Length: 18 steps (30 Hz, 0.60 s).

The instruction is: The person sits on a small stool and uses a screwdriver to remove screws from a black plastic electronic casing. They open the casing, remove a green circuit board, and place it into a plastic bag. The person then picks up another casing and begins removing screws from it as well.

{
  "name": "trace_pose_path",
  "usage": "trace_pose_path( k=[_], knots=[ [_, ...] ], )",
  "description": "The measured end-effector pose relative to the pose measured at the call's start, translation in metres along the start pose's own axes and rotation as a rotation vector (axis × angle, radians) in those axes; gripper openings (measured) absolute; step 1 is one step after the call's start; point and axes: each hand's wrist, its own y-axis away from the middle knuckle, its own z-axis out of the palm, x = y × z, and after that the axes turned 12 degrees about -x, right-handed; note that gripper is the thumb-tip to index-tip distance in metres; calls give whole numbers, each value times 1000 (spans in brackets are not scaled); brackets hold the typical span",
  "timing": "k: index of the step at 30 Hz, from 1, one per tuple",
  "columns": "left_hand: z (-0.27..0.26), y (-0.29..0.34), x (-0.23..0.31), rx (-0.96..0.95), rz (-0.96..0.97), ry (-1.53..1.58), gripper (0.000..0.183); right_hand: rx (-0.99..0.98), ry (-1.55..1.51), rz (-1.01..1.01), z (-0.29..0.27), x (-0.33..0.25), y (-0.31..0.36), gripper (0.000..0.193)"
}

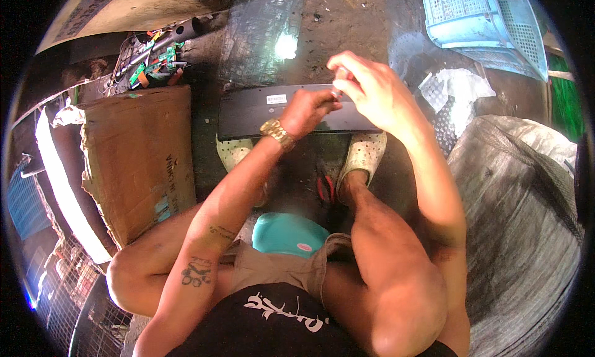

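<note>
A long, dark flat panel [248, 112] with a white label lies across the fronts of my pale clogs [365, 151]. Above its middle, my two hands meet. My left hand [305, 114], with a gold watch at the wrist, is closed, thumb and fingertips pinched together around a small thing that is mostly hidden. Just to the right, my right hand [375, 90] curls its fingers and thumb in toward that same spot. Whatever lies at its fingertips is too small to name. On the floor between my feet is a red-handled tool [325, 187], perhaps pliers.
A teal stool [288, 233] is beneath me. To the left stands a torn cardboard box [139, 165], with circuit boards and wires [158, 62] behind it. Light blue plastic crates [474, 22] stand at the far right. A large grey woven sack [511, 233] fills the right side.
</note>
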Motion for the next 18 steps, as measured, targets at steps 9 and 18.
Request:
trace_pose_path(
  k=[9, 18],
  knots=[
    [47, -16, 5, -31, 10, 36, 21, -16, -4, 155, 2, 27, 50, 19],
    [37, -9, -3, -89, 40, -21, 31, -53, 308, 213, 4, 19, 49, 23]
  ],
)
